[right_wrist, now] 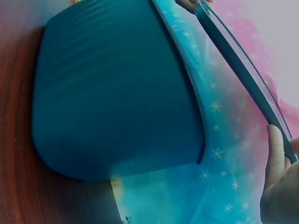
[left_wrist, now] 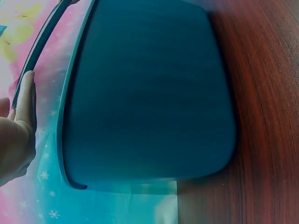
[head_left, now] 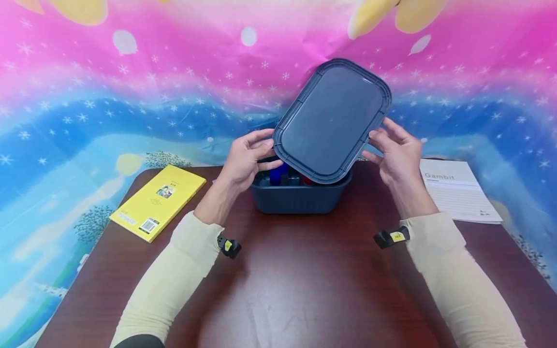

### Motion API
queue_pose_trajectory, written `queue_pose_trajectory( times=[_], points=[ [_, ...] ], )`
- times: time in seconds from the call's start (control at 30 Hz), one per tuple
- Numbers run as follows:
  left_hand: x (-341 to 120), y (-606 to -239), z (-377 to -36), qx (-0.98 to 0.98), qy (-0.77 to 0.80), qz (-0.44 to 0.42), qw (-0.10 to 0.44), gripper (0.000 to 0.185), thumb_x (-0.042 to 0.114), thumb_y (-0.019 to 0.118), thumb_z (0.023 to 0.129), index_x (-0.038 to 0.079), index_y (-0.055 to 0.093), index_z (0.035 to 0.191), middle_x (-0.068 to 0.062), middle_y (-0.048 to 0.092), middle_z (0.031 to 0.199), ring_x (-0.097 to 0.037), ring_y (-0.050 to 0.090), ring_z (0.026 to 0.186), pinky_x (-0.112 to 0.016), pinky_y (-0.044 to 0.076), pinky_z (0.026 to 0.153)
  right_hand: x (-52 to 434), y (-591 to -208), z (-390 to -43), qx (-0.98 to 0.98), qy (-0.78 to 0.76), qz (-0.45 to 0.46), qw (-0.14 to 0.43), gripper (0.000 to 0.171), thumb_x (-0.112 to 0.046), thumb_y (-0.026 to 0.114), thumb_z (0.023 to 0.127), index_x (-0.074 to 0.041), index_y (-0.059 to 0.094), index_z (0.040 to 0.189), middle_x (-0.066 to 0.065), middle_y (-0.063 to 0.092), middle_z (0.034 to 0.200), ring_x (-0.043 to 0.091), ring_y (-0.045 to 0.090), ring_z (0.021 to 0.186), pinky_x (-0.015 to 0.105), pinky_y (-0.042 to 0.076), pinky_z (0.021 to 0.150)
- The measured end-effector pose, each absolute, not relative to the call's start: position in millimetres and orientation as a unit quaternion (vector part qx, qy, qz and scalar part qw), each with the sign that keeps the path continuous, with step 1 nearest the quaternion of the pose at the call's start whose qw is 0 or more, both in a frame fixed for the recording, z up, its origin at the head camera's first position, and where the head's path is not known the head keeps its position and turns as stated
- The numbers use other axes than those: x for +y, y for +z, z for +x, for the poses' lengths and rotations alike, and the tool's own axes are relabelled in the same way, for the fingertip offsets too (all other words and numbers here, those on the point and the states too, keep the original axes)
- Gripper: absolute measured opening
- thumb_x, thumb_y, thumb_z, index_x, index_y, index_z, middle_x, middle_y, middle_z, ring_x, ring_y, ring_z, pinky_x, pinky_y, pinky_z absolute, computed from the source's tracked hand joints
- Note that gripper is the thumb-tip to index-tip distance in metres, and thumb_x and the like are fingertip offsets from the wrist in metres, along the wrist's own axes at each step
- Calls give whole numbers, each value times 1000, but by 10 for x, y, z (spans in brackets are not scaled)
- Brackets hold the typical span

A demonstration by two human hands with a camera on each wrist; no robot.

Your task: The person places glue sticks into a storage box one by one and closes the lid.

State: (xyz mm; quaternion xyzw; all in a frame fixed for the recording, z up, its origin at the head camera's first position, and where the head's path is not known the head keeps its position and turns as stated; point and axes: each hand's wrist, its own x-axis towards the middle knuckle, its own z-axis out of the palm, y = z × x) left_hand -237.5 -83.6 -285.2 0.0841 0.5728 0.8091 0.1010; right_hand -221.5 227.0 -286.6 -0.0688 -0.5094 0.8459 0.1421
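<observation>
I hold the dark blue lid (head_left: 332, 121) up in the air between both hands, tilted so its flat face leans toward me, just above the open blue box (head_left: 300, 195) that sits on the dark wooden table (head_left: 278, 285). My left hand (head_left: 243, 162) grips the lid's left edge, fingers curled over the rim and thumb underneath. My right hand (head_left: 398, 154) takes the opposite edge, fingers spread and lightly bent along the rim. The lid's lower edge hangs close over the box's far rim; I cannot tell whether the two touch.

Inside the box, under the raised lid, a blue item (head_left: 278, 175) and a red one (head_left: 307, 181) show, though they are too hidden to make out.

From my left wrist, the box's ribbed blue side (left_wrist: 149, 93) fills the view, with the lid's thin edge (left_wrist: 42, 44) at the upper left and my fingers (left_wrist: 25, 100) lying flat against it. From my right wrist, the same box wall (right_wrist: 117, 93) sits on the left, and the lid's rim (right_wrist: 243, 65) slants across the right with my fingertip (right_wrist: 275, 144) pressed on it.

A yellow book (head_left: 158, 202) lies on the table's left side, well apart from the box. A white booklet (head_left: 454, 191) lies on the right, near my right wrist. A bright pink and blue starry cloth (head_left: 130, 72) hangs behind.
</observation>
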Motion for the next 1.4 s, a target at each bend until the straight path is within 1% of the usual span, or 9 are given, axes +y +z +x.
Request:
queue_pose_trajectory(
  times=[0.2,0.3,0.4,0.57,0.67,0.83,0.97,1.2,1.4],
  points=[
    [-873,-2838,-2356,594,798,68,70,37,-1,59,100,0,62,136,-17,67,123,-22,70,92,-42,61,75,2207,-2876,-2211,-511,848,-51,132,59,2,79,86,-10,61,141,11,60,115,18,71,87,33,61,57],
    [-887,-2837,-2346,609,788,77,52,36,-1,59,100,-1,63,135,-16,69,118,-21,70,89,-41,61,74,2224,-2855,-2226,-513,849,-34,123,55,2,76,88,-8,59,140,11,60,112,17,69,90,32,61,61],
    [-907,-2827,-2335,617,781,87,43,35,-1,60,99,-1,63,134,-15,71,113,-21,70,88,-41,61,73,2275,-2810,-2265,-500,857,-28,120,52,2,74,90,-9,59,138,10,60,108,18,67,89,32,61,63],
    [-967,-2781,-2328,622,776,97,42,36,-1,61,99,-2,63,135,-14,72,109,-21,72,92,-42,61,73,2400,-2682,-2359,-491,863,-35,116,47,-5,74,93,-10,62,138,8,54,121,20,65,87,33,62,64],
    [-1012,-2755,-2335,626,771,103,44,36,-2,60,99,-2,62,135,-15,71,109,-23,72,94,-42,61,74,2470,-2608,-2395,-513,852,-42,96,44,-10,74,93,-10,65,136,6,53,126,19,63,88,34,62,66],
    [-1082,-2729,-2350,639,761,107,38,34,-2,61,99,-2,64,132,-17,72,110,-25,73,94,-42,61,73,2505,-2545,-2427,-583,810,-34,54,43,-15,73,93,-14,66,136,6,58,123,20,63,94,34,62,69],
    [-1144,-2705,-2339,650,751,114,33,34,-1,61,99,-1,65,133,-17,72,112,-25,73,94,-42,61,72,2490,-2531,-2426,-610,791,-24,44,43,-15,72,93,-13,66,136,6,59,122,20,64,94,34,62,69],
    [-1261,-2650,-2329,653,745,132,19,38,-3,61,99,-2,62,137,-13,73,112,-21,74,90,-39,61,72,2425,-2523,-2387,-608,792,-3,59,38,-12,72,93,-11,70,131,8,60,117,21,62,94,35,62,69],
    [-1287,-2632,-2335,661,737,140,-14,35,-2,63,98,2,66,132,-14,72,115,-21,73,95,-38,61,72,2369,-2512,-2375,-575,812,24,94,35,-7,71,93,-8,70,128,9,59,106,22,62,94,38,61,68]
  ],
)
